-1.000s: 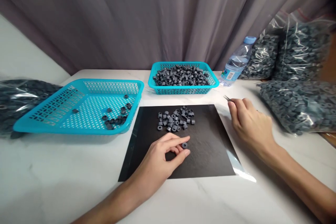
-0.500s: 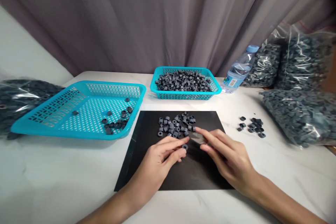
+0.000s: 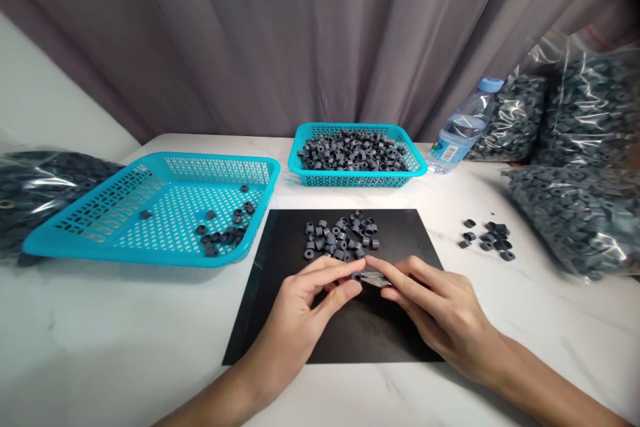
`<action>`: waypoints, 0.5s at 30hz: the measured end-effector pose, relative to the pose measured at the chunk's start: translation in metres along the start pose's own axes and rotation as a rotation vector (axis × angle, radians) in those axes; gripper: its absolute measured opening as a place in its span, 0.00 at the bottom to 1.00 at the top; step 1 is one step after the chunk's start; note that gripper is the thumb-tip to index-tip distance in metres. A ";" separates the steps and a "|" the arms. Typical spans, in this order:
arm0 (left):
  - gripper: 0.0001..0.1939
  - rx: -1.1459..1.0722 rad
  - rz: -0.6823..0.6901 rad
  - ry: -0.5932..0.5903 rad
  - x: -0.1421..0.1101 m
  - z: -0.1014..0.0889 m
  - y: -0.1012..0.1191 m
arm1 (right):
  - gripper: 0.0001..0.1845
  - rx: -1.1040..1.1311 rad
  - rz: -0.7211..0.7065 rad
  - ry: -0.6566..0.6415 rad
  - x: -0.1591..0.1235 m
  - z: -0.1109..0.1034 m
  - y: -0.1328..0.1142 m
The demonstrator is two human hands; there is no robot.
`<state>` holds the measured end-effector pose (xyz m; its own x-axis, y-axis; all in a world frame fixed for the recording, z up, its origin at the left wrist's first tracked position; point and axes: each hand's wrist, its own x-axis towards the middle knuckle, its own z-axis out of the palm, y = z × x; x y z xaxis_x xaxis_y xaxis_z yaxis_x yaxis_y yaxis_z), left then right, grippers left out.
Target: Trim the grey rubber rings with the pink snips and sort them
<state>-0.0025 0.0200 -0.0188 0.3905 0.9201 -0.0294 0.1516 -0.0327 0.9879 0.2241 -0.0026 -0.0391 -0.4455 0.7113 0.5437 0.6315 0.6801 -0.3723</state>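
Note:
My left hand [image 3: 315, 307] pinches a small dark grey ring [image 3: 356, 275] between thumb and fingers, above the black mat [image 3: 340, 340]. Most of that ring is covered by the fingers. In my right hand [image 3: 445, 310] is a thin, flat, pointed blade-like metal tool [image 3: 375, 279], its tip at the ring. The index fingertips of both hands meet or nearly meet just above it. Beyond the hands, a loose pile of grey rings [image 3: 337, 238] lies on the mat's far half.
A blue basket [image 3: 135, 255] at left holds several rings; another blue basket [image 3: 357, 180] at the back is heaped with them. More rings [image 3: 495, 233] lie on the white table at right. Bags of rings [image 3: 575, 220] and a water bottle [image 3: 460, 130] stand behind; another bag [image 3: 45, 193] sits far left.
My right hand has moved left, bringing the blade-like tool against the ring in my left hand. The view has shifted slightly.

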 end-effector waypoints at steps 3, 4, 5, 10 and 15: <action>0.14 -0.014 0.005 0.001 0.000 -0.001 -0.001 | 0.26 -0.045 -0.018 0.011 0.001 0.001 0.000; 0.14 -0.018 0.005 0.002 0.000 -0.001 -0.002 | 0.25 -0.061 -0.028 0.025 0.002 0.001 0.000; 0.14 -0.023 0.004 0.000 0.000 -0.001 -0.003 | 0.25 -0.077 -0.039 0.042 0.003 0.002 0.000; 0.13 -0.042 -0.002 -0.015 0.001 -0.003 -0.006 | 0.21 -0.128 -0.089 0.098 0.006 0.001 0.000; 0.13 -0.030 -0.016 -0.011 0.002 -0.002 -0.004 | 0.22 -0.132 -0.105 0.084 0.006 0.003 0.002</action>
<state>-0.0043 0.0225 -0.0229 0.3982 0.9161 -0.0472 0.1311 -0.0060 0.9913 0.2210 0.0029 -0.0386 -0.4621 0.6165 0.6375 0.6644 0.7168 -0.2116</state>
